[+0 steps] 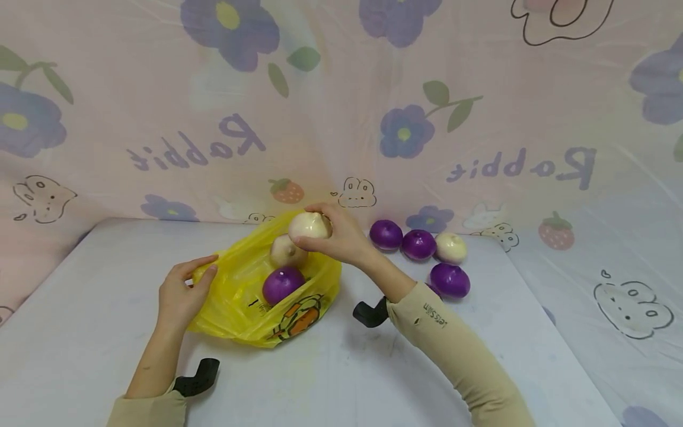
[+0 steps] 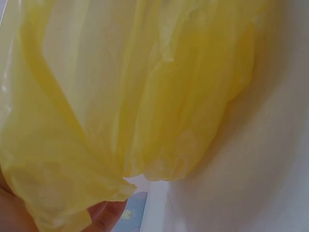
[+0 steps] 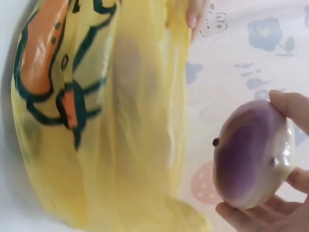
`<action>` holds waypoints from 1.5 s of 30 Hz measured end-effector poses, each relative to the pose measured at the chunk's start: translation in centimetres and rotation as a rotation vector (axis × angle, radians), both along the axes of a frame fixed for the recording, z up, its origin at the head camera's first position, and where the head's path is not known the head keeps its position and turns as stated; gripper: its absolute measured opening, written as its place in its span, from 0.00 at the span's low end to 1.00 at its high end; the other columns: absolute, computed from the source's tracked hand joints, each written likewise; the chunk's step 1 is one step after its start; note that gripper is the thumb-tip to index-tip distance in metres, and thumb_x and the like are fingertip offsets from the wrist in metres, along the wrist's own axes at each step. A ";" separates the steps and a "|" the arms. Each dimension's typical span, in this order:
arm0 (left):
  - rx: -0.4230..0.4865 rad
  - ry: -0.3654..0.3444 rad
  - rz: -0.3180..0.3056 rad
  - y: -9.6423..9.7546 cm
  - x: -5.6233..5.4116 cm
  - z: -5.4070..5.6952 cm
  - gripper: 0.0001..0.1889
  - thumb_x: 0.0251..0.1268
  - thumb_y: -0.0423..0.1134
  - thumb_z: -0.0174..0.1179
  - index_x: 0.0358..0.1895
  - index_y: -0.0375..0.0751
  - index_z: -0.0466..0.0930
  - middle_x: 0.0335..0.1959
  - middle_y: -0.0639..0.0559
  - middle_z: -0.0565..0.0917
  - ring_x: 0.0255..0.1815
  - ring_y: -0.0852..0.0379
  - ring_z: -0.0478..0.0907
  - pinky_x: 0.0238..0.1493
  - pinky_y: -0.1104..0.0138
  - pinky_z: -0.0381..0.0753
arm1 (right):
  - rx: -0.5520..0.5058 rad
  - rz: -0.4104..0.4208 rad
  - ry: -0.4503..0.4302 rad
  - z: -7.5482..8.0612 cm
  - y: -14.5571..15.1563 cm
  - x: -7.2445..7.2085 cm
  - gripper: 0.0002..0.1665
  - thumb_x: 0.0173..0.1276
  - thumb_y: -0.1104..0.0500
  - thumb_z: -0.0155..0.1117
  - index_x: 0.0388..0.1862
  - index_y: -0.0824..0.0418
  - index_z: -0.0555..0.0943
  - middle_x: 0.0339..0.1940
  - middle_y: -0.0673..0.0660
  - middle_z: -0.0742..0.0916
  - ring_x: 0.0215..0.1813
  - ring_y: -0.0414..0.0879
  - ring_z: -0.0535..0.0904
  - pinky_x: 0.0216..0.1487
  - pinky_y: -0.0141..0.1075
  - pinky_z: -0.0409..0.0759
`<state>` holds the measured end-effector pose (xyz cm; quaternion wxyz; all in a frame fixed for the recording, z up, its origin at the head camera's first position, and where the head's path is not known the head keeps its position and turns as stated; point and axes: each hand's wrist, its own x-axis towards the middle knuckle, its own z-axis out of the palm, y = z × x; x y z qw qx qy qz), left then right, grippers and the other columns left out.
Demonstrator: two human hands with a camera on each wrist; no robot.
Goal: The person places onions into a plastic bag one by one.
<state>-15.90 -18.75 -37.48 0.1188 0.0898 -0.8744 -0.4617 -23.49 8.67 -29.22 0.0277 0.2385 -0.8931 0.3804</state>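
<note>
My right hand [image 1: 341, 234] holds a pale onion [image 1: 309, 226] above the mouth of a yellow plastic bag [image 1: 229, 302]. In the right wrist view, this onion [image 3: 251, 154] shows a purple patch on one side and sits between thumb and fingertips. My left hand [image 1: 184, 290] pinches the bag's left rim; in the left wrist view its fingers [image 2: 108, 215] are partly covered by the yellow film. Within the bag opening lie another pale onion [image 1: 287, 251] and a purple onion [image 1: 283, 285]. Anything deeper in the bag is hidden.
Several more onions stand at the back right of the white table [image 1: 331, 385]: two purple ones [image 1: 386, 235] and a white one [image 1: 450, 248] in a row, with a purple onion [image 1: 450, 280] in front. A printed cloth [image 1: 331, 118] hangs behind.
</note>
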 end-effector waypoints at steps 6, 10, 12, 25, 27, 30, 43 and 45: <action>0.004 0.002 -0.001 0.1 0.1 0.0 0.20 0.72 0.42 0.49 0.61 0.36 0.76 0.62 0.33 0.70 0.62 0.33 0.64 0.59 0.44 0.70 | 0.068 0.026 -0.047 -1.3 -1.5 0.0 0.37 0.56 0.44 0.71 0.62 0.57 0.74 0.61 0.57 0.77 0.57 0.50 0.73 0.53 0.42 0.78; 0.007 0.008 0.001 0.2 0.1 0.0 0.20 0.72 0.42 0.50 0.60 0.36 0.76 0.62 0.33 0.70 0.62 0.34 0.64 0.58 0.44 0.70 | 0.100 0.042 -0.058 -1.9 -1.8 0.1 0.37 0.56 0.45 0.71 0.62 0.58 0.74 0.59 0.58 0.78 0.54 0.50 0.74 0.51 0.41 0.79; 0.009 0.009 0.002 0.2 0.1 0.0 0.20 0.72 0.42 0.50 0.60 0.36 0.76 0.62 0.34 0.70 0.62 0.34 0.64 0.58 0.44 0.70 | 0.115 0.050 -0.061 -2.2 -1.8 0.1 0.37 0.56 0.44 0.71 0.63 0.58 0.74 0.58 0.59 0.78 0.52 0.50 0.74 0.49 0.40 0.79; 0.002 0.013 0.001 0.1 0.0 0.0 0.20 0.72 0.42 0.50 0.60 0.36 0.76 0.61 0.34 0.71 0.62 0.35 0.65 0.58 0.45 0.70 | 0.282 0.065 -0.054 -3.1 -0.7 0.3 0.36 0.57 0.47 0.71 0.61 0.61 0.75 0.55 0.61 0.79 0.51 0.51 0.74 0.51 0.41 0.76; 0.003 0.013 0.001 0.1 0.0 0.1 0.20 0.72 0.42 0.50 0.60 0.36 0.76 0.61 0.34 0.71 0.62 0.35 0.65 0.58 0.46 0.70 | 0.295 0.065 -0.053 -3.2 -0.6 0.2 0.36 0.56 0.48 0.71 0.61 0.62 0.75 0.55 0.61 0.79 0.51 0.51 0.74 0.51 0.42 0.75; 0.007 0.008 0.001 0.2 0.0 0.2 0.20 0.72 0.42 0.50 0.60 0.36 0.76 0.61 0.34 0.71 0.62 0.35 0.65 0.58 0.46 0.70 | 0.310 0.070 -0.044 -3.5 -0.6 0.2 0.36 0.56 0.49 0.72 0.61 0.63 0.75 0.55 0.63 0.79 0.52 0.52 0.74 0.53 0.43 0.75; 0.012 0.009 0.000 0.3 0.0 0.1 0.20 0.72 0.42 0.49 0.60 0.36 0.76 0.61 0.33 0.71 0.62 0.35 0.65 0.58 0.45 0.70 | 0.347 0.096 -0.077 -5.3 -1.6 0.2 0.39 0.54 0.50 0.75 0.63 0.63 0.73 0.56 0.64 0.78 0.53 0.52 0.74 0.54 0.43 0.77; 0.015 0.005 0.003 0.3 0.0 0.1 0.20 0.72 0.42 0.49 0.61 0.36 0.76 0.62 0.34 0.70 0.62 0.35 0.65 0.58 0.45 0.70 | 0.348 0.098 -0.073 -5.1 -1.5 0.3 0.39 0.56 0.51 0.74 0.64 0.64 0.73 0.57 0.64 0.77 0.54 0.52 0.75 0.56 0.44 0.76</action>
